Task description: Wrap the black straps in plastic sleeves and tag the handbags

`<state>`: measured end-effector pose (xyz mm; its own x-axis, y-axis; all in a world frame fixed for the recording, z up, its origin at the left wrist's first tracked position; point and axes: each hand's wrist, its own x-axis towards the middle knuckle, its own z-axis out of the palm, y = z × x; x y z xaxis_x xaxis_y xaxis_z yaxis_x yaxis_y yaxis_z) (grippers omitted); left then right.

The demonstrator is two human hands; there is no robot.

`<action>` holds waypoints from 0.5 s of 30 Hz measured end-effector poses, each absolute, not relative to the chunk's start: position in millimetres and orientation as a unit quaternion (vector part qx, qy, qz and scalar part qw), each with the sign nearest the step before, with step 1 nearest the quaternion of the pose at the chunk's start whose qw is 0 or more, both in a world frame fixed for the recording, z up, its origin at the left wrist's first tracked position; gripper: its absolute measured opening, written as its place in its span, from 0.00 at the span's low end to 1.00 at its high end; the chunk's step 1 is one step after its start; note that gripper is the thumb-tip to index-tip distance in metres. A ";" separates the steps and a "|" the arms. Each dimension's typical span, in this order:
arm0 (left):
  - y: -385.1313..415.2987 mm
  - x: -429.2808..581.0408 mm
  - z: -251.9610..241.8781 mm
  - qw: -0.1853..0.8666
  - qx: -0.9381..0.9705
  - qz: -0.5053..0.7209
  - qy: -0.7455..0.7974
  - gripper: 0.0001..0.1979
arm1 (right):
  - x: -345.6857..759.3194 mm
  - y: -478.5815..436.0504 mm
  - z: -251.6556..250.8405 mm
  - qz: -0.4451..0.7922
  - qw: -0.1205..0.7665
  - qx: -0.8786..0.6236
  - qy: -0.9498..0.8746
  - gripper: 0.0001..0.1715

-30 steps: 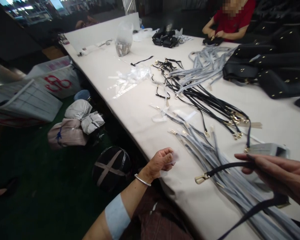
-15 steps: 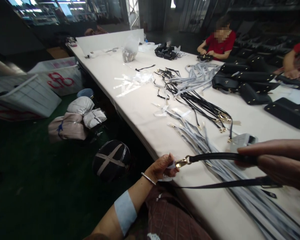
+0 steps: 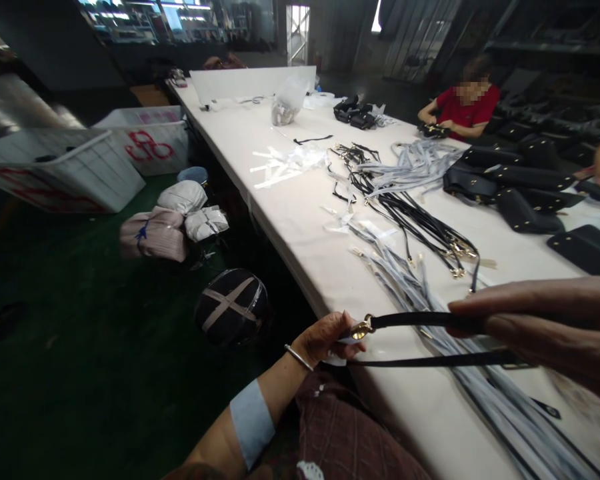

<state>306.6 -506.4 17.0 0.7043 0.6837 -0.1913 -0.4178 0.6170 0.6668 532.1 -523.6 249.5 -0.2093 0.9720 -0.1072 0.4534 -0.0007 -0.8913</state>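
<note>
Left grip (image 3: 330,339): pinched on pale translucent film (image 3: 349,339) and the end of a small gold metal clasp (image 3: 362,327). From there a thin black strap (image 3: 410,320) runs right, long axis nearly level, into right grip (image 3: 550,337), fingers narrow on it. Clasp nearer left, beyond its fingertips, over the off-white worktop (image 3: 300,227). Hidden: clasp's far end. Right palm cut off. Cannot tell whether 1 lower black length (image 3: 430,361) joins the strap.

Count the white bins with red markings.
2: the near bin at the left edge, and the far bin behind it, nearer the table. Others could be hidden.
</note>
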 end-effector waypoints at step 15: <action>-512.8 292.6 20.4 0.867 0.296 0.337 0.218 0.36 | 498.9 -509.9 246.9 0.482 0.251 -0.550 -0.635 0.15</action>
<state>292.6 -512.8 20.4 0.6775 0.7135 -0.1787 -0.4553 0.5977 0.6599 498.9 -509.9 246.9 -0.2698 0.9396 -0.2104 0.4557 -0.0679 -0.8875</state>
